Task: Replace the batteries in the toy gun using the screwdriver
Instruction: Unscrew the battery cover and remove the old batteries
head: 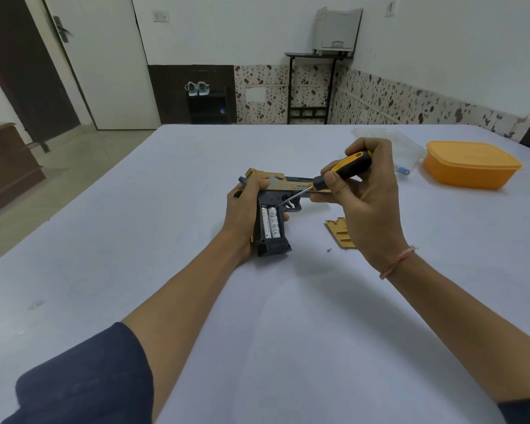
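Head view — white table (pixel 196 301), door (pixel 104 62) beyond; left hand (pixel 242 209) grips toy gun (pixel 271 195), right hand (pixel 367 209) grips screwdriver (pixel 346 166).

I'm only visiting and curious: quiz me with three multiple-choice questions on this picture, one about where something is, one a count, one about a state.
1. Where does the tan cover lie?
A. in a drawer
B. on the table, by the right hand
C. on a chair

2. How many batteries show in the toy gun?
A. one
B. two
C. four

3. The orange box is:
A. closed with its lid on
B. open
C. tipped over

Answers:
1. B: the tan cover lies flat on the table, partly behind that hand.
2. B: two white batteries sit side by side in the open grip.
3. A: the lid sits on the box, which stands upright.
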